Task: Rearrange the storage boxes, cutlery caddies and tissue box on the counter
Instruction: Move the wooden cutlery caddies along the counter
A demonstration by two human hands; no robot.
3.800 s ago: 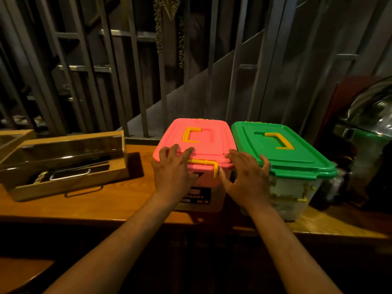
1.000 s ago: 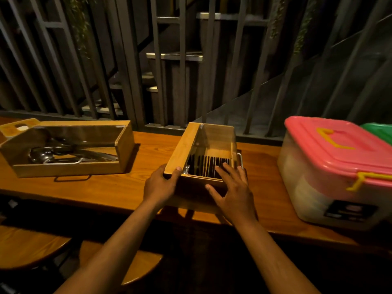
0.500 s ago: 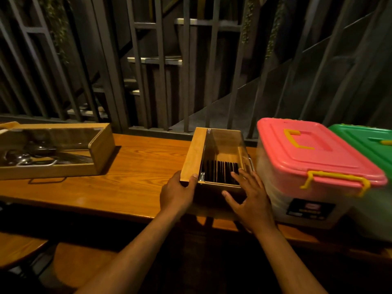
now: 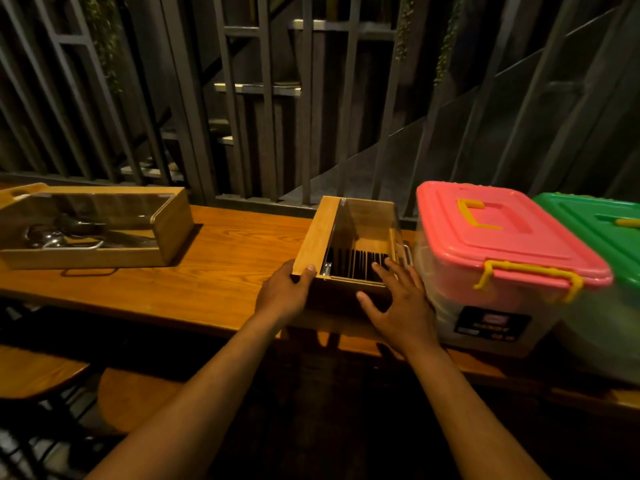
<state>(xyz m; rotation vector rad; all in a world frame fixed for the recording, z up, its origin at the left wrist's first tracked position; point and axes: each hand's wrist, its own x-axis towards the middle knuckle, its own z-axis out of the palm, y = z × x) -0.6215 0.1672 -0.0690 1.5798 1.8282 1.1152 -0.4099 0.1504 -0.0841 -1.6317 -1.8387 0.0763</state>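
1. Left hand [image 4: 282, 294] gripping the near-left corner of the wooden cutlery caddy [image 4: 317, 237], thumb hooking over the top edge, fingers hidden behind the side wall; clamping there, by judgement, for steering and bracing the left side

2. Right hand [image 4: 398, 306] lying flat and spread, fingers apart, resting on the near-right top edge, fingertips [image 4: 379, 266] reaching over the dark utensil handles [image 4: 356, 265] inside; pressing rather than clasping, likely for nudging the caddy sideways without lifting

3. Holding from the near end with both hands, probably because only that short end is reachable with the storage box tight on the right

4. Caddy sitting on the wooden counter [image 4: 221, 258], near the front edge, right wall just beside the pink-lidded storage box [image 4: 498, 244]; touching or not, cannot tell

5. Long axis running front to back, near short end facing the person, far end pointing at the railing [image 4: 263, 98]; clear lid panel over the top, metal handle [image 4: 408, 252] squeezed on the right side

6. Green-lidded storage box [image 4: 602, 230] standing right of the pink one, lids close together

7. Second cutlery caddy [image 4: 166, 230] lying well apart on the left, long axis going left to right along the counter, so crosswise to the held one

8. Tissue box not identifiable in view
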